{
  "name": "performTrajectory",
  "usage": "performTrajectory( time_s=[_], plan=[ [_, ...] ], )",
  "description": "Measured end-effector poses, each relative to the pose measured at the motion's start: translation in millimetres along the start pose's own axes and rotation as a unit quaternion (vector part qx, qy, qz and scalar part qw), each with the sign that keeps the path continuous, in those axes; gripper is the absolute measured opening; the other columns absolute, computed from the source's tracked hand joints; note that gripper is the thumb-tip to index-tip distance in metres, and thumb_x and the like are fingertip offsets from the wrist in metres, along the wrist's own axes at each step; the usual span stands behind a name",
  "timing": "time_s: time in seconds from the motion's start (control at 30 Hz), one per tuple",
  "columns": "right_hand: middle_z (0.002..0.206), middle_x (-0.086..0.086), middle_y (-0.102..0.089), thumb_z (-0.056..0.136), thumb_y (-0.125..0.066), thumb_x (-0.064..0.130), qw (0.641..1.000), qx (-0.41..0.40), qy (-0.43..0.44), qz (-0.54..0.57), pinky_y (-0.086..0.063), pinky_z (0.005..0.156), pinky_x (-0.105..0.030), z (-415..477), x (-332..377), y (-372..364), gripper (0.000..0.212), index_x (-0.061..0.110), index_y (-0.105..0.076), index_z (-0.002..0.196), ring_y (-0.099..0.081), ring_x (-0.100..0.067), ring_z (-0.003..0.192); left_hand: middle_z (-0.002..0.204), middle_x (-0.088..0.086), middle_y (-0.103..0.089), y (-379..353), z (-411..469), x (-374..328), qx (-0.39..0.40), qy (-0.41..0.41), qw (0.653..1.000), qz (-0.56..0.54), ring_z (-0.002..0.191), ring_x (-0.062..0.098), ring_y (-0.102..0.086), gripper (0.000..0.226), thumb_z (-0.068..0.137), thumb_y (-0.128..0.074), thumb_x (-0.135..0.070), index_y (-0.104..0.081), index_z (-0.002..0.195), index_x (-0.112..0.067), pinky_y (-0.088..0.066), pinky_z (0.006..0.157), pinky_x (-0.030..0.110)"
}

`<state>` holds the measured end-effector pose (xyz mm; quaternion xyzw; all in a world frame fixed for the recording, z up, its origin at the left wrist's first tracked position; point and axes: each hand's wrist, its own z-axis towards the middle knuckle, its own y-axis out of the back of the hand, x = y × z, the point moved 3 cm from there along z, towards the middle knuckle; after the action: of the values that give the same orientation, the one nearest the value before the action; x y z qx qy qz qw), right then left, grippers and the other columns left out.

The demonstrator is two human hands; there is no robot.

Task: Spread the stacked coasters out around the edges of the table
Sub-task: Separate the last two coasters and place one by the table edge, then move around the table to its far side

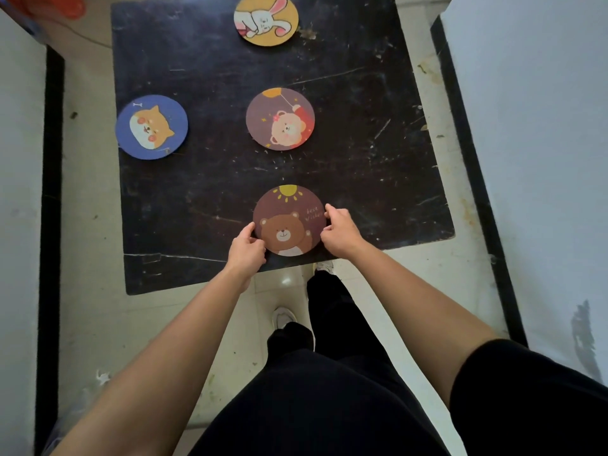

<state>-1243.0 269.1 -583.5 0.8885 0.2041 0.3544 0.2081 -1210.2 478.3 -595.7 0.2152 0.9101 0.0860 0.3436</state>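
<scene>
Both arms are reaching straight forward and down, bare from the short black sleeves, wrists slightly bent inward. The left hand [246,250] is pinching the lower-left rim of the bear coaster [289,220], thumb on top and fingers curled under the edge; the right hand [339,230] is pinching the right rim the same way, index finger lying along the edge. So each grip is closed on that one coaster, which is lying flat between the two hands at the near edge of the black worktop [204,199].

Four coasters are showing in all. Straight beyond the grip, near the worktop's middle, is lying the balloon coaster [280,118], well apart from the held one. Further beyond it, at the far edge, is sitting the rabbit coaster [266,20], partly cut off by the frame. Beyond and well to the left of the grip, the dog coaster [152,127] is hanging slightly over the left edge.

Behind the grip, two legs in black trousers and white shoes are standing on the pale floor [98,324].
</scene>
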Motion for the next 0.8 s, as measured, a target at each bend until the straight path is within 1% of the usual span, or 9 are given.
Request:
performTrajectory(
  time_s=[0.13, 0.23, 0.33, 0.43, 0.47, 0.53, 0.57, 0.67, 0.8],
  plan=[
    [0.145, -0.009, -0.036, 0.085, -0.047, 0.001, 1.000, 0.013, -0.008, 0.006, -0.042, 0.104, -0.035, -9.9, -10.2, -9.4, 0.073, 0.015, -0.028, 0.154, -0.053, -0.026, 0.121, 0.090, -0.014, -0.060, -2.1, -3.3, 5.5, -0.002, -0.012, 1.000, 0.001, 0.081, 0.009, -0.060, 0.062, 0.092, -0.042, 0.001, -0.037, 0.149, -0.024, -0.052, 0.062, 0.023],
    [0.138, -0.009, -0.041, 0.082, -0.048, 0.001, 1.000, -0.002, -0.013, 0.009, -0.042, 0.099, -0.031, -15.7, -13.6, -15.6, 0.076, 0.018, -0.029, 0.153, -0.053, -0.026, 0.120, 0.093, -0.011, -0.064, -2.4, -2.7, 10.3, -0.001, -0.023, 1.000, 0.008, 0.083, 0.007, -0.060, 0.062, 0.092, -0.043, -0.002, -0.037, 0.149, -0.025, -0.054, 0.071, 0.026],
    [0.139, -0.011, -0.038, 0.083, -0.048, 0.007, 0.999, -0.018, -0.026, 0.002, -0.044, 0.102, -0.038, -17.5, -10.5, -14.1, 0.073, 0.019, -0.029, 0.153, -0.054, -0.030, 0.119, 0.118, 0.002, -0.063, 0.1, 1.7, 8.7, 0.010, -0.021, 0.999, 0.034, 0.099, 0.015, -0.061, 0.058, 0.096, -0.045, -0.012, -0.032, 0.151, -0.024, -0.055, 0.085, 0.034],
    [0.143, -0.012, -0.034, 0.087, -0.053, 0.019, 0.997, -0.034, -0.053, -0.046, -0.043, 0.099, -0.043, -19.6, -6.2, -2.6, 0.069, 0.020, -0.028, 0.151, -0.051, -0.036, 0.122, 0.108, -0.003, -0.060, 5.1, -0.8, -0.6, 0.010, -0.030, 0.995, 0.091, 0.097, 0.015, -0.060, 0.058, 0.099, -0.046, -0.024, -0.027, 0.153, -0.021, -0.055, 0.087, 0.037],
    [0.146, -0.013, -0.032, 0.089, -0.053, 0.023, 0.996, -0.043, -0.055, -0.061, -0.042, 0.099, -0.044, -21.2, -3.9, 4.1, 0.067, 0.020, -0.027, 0.151, -0.050, -0.036, 0.124, 0.114, 0.000, -0.059, 8.6, -3.6, -6.4, -0.002, -0.047, 0.990, 0.132, 0.102, 0.018, -0.059, 0.058, 0.100, -0.046, -0.029, -0.026, 0.154, -0.020, -0.053, 0.090, 0.040],
    [0.149, -0.012, -0.030, 0.095, -0.051, 0.029, 0.993, -0.078, -0.031, -0.082, -0.041, 0.101, -0.045, -27.1, 3.6, 21.5, 0.062, 0.019, -0.028, 0.151, -0.047, -0.034, 0.128, 0.139, 0.010, -0.046, 19.7, -11.1, -20.7, -0.048, -0.101, 0.968, 0.227, 0.121, 0.028, -0.052, 0.059, 0.099, -0.044, -0.038, -0.025, 0.153, -0.023, -0.047, 0.100, 0.048],
    [0.150, -0.011, -0.030, 0.097, -0.048, 0.033, 0.990, -0.105, -0.007, -0.090, -0.040, 0.102, -0.045, -30.3, 9.4, 32.3, 0.060, 0.019, -0.028, 0.151, -0.045, -0.033, 0.130, 0.145, 0.011, -0.041, 26.1, -15.3, -30.6, -0.074, -0.139, 0.953, 0.258, 0.128, 0.030, -0.046, 0.058, 0.099, -0.043, -0.041, -0.026, 0.152, -0.023, -0.044, 0.103, 0.050],
    [0.156, -0.011, -0.026, 0.099, -0.040, 0.045, 0.964, -0.215, 0.066, -0.139, -0.037, 0.107, -0.049, -44.8, 31.7, 71.4, 0.058, 0.020, -0.030, 0.150, -0.037, -0.032, 0.138, 0.151, 0.011, -0.036, 44.7, -35.2, -70.9, -0.153, -0.250, 0.904, 0.311, 0.135, 0.030, -0.038, 0.057, 0.099, -0.040, -0.043, -0.029, 0.151, -0.021, -0.038, 0.105, 0.052],
    [0.164, -0.009, -0.015, 0.098, -0.031, 0.057, 0.903, -0.340, 0.137, -0.223, -0.026, 0.116, -0.049, -71.8, 63.0, 127.4, 0.062, 0.027, -0.026, 0.152, -0.023, -0.031, 0.148, 0.159, 0.015, -0.027, 60.0, -68.7, -129.6, -0.232, -0.340, 0.842, 0.350, 0.145, 0.033, -0.025, 0.058, 0.100, -0.035, -0.047, -0.028, 0.151, -0.020, -0.029, 0.111, 0.057]
  ],
)
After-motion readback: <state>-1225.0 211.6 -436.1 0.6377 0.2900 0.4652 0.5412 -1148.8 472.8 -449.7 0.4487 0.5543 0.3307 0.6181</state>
